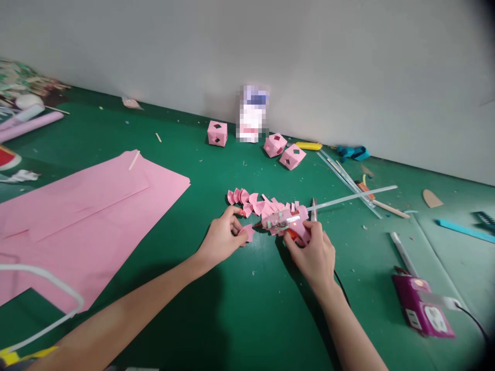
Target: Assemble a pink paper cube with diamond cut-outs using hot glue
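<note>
My right hand (312, 250) is wrapped round a pink hot glue gun (297, 222), its nozzle aimed left. A long clear glue stick (351, 197) juts out of its back end. Between the thumb and fingers of my left hand (222, 234) is a small pink paper piece (248, 233), right by the nozzle; whether they touch I cannot tell. Just beyond both hands lies a cluster of cut and curled pink paper pieces (253, 202), partly hidden behind the gun.
Pink paper cubes (217, 134) with cut-out holes stand near the wall, beside a blurred-out phone-like object (253, 113). Large pink sheets (100, 221) cover the left side. Loose glue sticks (348, 180), a yellow-handled tool (308, 146) and a purple power socket box (421, 304) lie to the right.
</note>
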### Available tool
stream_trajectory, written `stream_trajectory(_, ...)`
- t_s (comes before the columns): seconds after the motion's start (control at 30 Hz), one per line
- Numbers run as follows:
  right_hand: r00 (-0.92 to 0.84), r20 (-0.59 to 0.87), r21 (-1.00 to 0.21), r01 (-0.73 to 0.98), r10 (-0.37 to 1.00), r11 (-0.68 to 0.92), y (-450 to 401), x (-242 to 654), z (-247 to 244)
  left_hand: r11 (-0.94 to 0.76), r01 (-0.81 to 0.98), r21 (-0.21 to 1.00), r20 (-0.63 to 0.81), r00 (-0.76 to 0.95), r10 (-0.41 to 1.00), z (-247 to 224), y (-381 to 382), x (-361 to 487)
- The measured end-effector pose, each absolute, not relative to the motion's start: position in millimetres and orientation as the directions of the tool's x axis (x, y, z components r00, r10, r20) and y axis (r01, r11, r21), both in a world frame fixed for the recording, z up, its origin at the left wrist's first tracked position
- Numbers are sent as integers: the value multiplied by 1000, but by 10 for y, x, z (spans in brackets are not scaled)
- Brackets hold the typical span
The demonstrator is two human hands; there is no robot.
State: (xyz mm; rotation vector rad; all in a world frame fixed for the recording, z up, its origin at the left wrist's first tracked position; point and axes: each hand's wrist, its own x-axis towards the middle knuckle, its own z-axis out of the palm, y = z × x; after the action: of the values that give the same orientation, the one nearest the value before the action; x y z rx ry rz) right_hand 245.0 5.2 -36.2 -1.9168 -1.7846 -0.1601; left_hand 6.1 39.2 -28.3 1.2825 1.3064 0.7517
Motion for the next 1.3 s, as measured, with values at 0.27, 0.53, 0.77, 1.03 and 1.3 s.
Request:
stream_trajectory(0.27, 261, 378, -296, 943, 888, -151, 194, 2748, -374, 184, 237, 954, -234, 202, 951, -312, 385, 59)
stream_trajectory(0.53, 19, 481, 82, 994, 876, -66, 248, 2854, 15, 164, 240, 957, -218, 218, 951, -317, 373, 69)
stream_trajectory(0.77, -319, 350, 220, 942, 881, 254, 1489, 2303, 437, 155, 243, 957, -210, 221, 952, -348, 378, 62)
stream_trajectory(1.03, -346, 255, 252, 925, 903, 284, 2679, 1856, 542, 187, 216, 958, -236, 232, 944, -412, 383, 57)
stream_trajectory(1.3, -324, 264, 236, 935, 908, 265, 3050, 1752, 486, 206, 240, 949, -260, 222, 940, -358, 364, 64)
